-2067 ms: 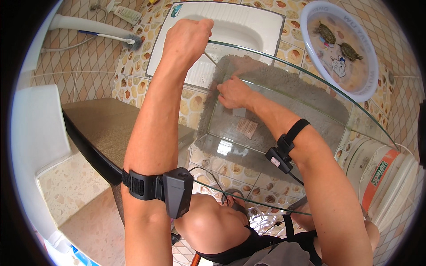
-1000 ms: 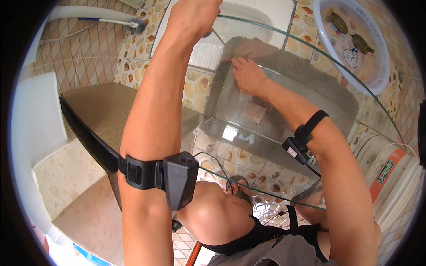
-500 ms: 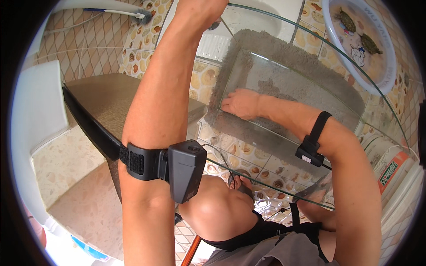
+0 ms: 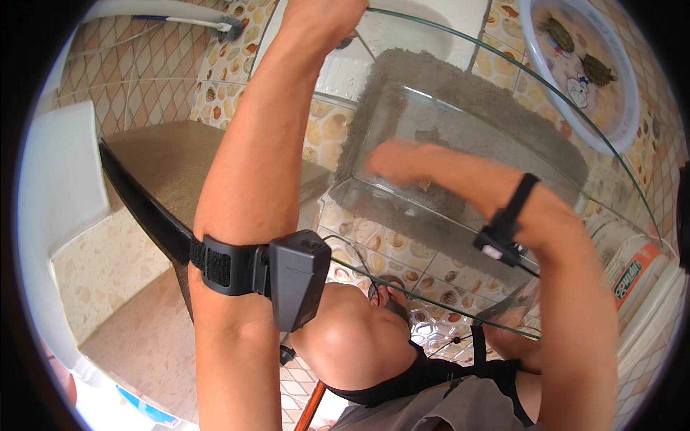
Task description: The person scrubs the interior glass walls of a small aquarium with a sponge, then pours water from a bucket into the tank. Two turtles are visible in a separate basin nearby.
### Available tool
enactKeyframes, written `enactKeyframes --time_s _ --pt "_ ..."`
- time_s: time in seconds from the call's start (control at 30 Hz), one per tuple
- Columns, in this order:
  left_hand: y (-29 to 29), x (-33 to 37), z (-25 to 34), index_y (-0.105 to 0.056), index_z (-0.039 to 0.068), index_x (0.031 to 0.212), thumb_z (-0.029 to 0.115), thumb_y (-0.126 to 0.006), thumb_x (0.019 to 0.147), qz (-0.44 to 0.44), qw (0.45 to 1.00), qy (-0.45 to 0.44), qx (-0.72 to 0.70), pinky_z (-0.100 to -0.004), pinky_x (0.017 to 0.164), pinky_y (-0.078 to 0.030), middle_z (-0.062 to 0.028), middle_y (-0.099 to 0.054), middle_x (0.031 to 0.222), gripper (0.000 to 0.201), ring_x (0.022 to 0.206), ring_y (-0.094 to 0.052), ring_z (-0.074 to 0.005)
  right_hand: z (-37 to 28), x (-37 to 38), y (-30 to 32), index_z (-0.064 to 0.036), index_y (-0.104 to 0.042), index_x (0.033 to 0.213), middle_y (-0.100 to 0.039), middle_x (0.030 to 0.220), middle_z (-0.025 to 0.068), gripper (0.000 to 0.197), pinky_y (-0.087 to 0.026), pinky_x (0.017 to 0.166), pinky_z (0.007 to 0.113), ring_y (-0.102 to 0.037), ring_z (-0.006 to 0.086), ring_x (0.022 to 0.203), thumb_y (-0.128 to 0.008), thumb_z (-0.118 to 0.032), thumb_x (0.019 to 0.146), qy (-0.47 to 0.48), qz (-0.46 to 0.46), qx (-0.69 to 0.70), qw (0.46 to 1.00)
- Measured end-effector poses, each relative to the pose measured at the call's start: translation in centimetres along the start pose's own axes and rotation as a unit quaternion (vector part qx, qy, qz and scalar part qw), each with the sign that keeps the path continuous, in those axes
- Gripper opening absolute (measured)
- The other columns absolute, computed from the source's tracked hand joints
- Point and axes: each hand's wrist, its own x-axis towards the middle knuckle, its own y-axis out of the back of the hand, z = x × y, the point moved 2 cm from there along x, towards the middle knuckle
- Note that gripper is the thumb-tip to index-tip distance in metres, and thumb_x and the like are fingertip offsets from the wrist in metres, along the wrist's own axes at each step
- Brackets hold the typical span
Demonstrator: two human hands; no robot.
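Observation:
A clear glass tank [image 4: 604,136] with greenish edges stands tilted in front of me, its rim bent by the lens. My left hand [image 4: 334,18] is at the tank's upper left corner, closed round the rim; the picture's top edge cuts it off. Inside the tank, my right hand [image 4: 395,161] is over the bottom near its left end. Motion smears its fingers, so what they hold, if anything, is unclear. Through the glass shows a shaggy grey mat [image 4: 366,108].
A pale blue basin [image 4: 532,43] with two turtles stands at the far right. Beyond the tank is a white squat toilet [image 4: 341,75]. A brush [image 4: 228,29] is at the far left, a brown-topped block [image 4: 165,158] left of my arm, a white bucket [image 4: 636,280] at right.
My right hand has shifted slightly right along the tank's bottom and is now blurred. The left hand stays at the rim.

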Motion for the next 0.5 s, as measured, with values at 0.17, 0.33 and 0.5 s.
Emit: enactKeyframes --time_s 0.17,0.33,0.5 --pt "-0.6 1.3 -1.0 -0.074 -0.003 0.088 0.033 -0.053 0.091 0.008 0.961 -0.193 0.197 -0.0462 0.08 -0.054 -0.0266 -0.072 0.089 0.041 0.086 -0.071 -0.0388 2.2 -5.8 -2.1 -0.0034 -0.063 0.094 -0.061 0.097 0.0134 0.012 -0.058 0.08 0.045 -0.067 0.0327 0.093 -0.057 -0.012 0.089 0.013 -0.017 -0.079 0.997" --pt "-1.0 2.1 -1.9 -0.073 -0.001 0.088 0.031 -0.052 0.093 0.006 0.974 -0.146 0.174 -0.0478 0.082 -0.055 -0.0266 -0.072 0.09 0.039 0.089 -0.071 -0.0408 2.3 -2.7 -3.2 -0.0036 -0.067 0.086 -0.062 0.101 0.0114 0.014 -0.059 0.079 0.04 -0.066 0.0291 0.096 -0.057 -0.013 0.089 0.059 0.194 -0.087 0.975" --pt "-0.9 1.8 -1.7 -0.074 0.0 0.088 0.033 -0.048 0.095 0.007 0.937 -0.217 0.272 -0.0478 0.084 -0.054 -0.027 -0.073 0.095 0.042 0.093 -0.071 -0.0419 1.6 1.4 -1.7 -0.0032 -0.068 0.09 -0.063 0.104 0.013 0.015 -0.057 0.082 0.041 -0.064 0.0286 0.102 -0.058 -0.014 0.086 0.09 0.223 -0.092 0.966"
